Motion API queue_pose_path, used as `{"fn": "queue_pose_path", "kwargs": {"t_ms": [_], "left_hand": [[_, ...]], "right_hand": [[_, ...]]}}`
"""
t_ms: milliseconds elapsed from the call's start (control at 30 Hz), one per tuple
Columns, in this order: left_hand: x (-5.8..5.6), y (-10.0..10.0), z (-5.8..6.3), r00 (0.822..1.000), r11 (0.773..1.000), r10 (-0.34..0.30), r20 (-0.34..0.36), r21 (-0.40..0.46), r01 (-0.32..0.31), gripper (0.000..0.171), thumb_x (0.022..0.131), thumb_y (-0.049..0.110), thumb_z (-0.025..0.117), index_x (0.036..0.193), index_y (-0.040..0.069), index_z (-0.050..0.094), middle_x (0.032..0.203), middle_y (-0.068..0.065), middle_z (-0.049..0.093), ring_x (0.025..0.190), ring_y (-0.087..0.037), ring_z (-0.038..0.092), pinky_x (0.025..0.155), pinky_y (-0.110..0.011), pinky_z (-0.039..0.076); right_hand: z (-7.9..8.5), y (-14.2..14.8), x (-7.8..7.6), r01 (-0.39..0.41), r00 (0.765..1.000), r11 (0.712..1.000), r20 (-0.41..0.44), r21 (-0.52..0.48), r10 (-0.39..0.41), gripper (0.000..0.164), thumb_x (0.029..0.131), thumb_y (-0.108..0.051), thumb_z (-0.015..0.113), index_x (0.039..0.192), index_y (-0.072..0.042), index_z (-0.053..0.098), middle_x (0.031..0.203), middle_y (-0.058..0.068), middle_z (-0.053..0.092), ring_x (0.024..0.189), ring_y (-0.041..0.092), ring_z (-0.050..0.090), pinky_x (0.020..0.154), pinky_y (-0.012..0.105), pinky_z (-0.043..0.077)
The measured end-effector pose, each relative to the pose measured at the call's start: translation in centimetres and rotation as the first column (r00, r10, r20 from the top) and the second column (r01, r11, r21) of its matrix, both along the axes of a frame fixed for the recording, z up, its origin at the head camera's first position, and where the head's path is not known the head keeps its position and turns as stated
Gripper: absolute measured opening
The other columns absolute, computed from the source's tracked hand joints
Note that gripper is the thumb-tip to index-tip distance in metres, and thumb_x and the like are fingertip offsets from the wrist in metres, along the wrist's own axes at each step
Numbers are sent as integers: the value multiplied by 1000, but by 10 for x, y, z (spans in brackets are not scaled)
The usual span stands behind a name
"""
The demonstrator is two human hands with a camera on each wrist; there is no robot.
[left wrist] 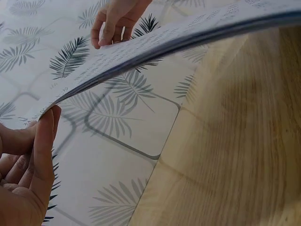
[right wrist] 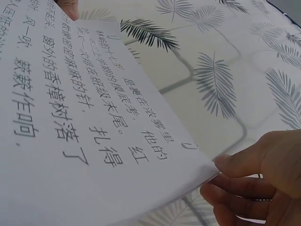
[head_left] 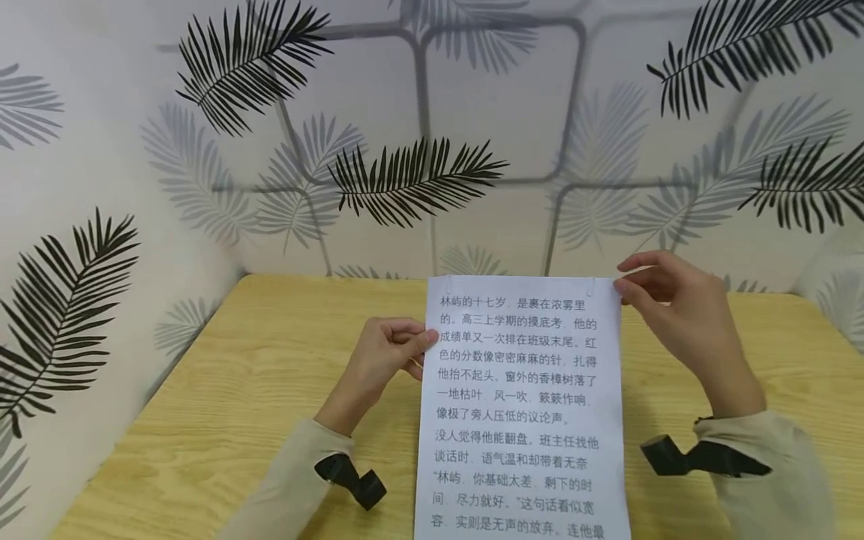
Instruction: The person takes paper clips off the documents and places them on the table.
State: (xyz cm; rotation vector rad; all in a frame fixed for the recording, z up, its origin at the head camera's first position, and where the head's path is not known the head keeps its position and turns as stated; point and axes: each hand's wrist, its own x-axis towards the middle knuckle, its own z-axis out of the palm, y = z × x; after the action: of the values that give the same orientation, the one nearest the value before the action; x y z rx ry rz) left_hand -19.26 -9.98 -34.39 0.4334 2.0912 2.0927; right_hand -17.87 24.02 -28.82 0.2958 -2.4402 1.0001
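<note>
A stack of printed sheets [head_left: 520,405], covered in lines of Chinese text, is held up above the wooden table. Two paper clips sit along its top edge, the right paper clip [right wrist: 189,146] close to the corner. My left hand [head_left: 388,356] pinches the left edge of the stack between thumb and fingers, a little below the top. At the top right corner, my right hand [head_left: 682,322] pinches the paper with thumb and index finger. Seen from the left wrist, the stack's edge [left wrist: 141,59] shows several layers and bows in a curve.
The wooden table [head_left: 270,360] lies under the papers and reaches back to a wall covering [head_left: 486,97] printed with leaves and grey lines. A black strap with a small device [head_left: 351,480] is on the left sleeve; another black device [head_left: 702,457] is on the right sleeve.
</note>
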Motion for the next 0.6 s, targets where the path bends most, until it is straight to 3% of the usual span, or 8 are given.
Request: {"fn": "queue_pose_path", "kwargs": {"t_ms": [200,433,600], "left_hand": [[-1,1,-9,999,999,34,12,17,-34,18,92,0,64,96,-17,65,74,-9,71,53,-14,64,49,-24,56],[-2,5,-12,999,999,49,13,17,-49,17,91,0,65,95,-16,66,77,-12,71,58,-15,66,55,-27,59],[-2,4,-14,999,999,46,22,11,-46,17,91,-1,65,96,-17,66,78,-14,71,58,-15,67,56,-28,59]], "right_hand": [[0,-13,-6,15,994,1000,-109,3,-15,13,88,-6,71,98,1,66,88,18,70,72,-19,49,67,1,41],[-6,-23,-12,11,992,1000,-126,15,-9,9,88,-4,71,93,1,66,84,17,70,68,-15,49,61,3,40],[-11,-29,-15,22,995,999,-101,43,-18,6,88,-2,69,91,2,65,83,18,69,70,2,57,59,5,39]]}}
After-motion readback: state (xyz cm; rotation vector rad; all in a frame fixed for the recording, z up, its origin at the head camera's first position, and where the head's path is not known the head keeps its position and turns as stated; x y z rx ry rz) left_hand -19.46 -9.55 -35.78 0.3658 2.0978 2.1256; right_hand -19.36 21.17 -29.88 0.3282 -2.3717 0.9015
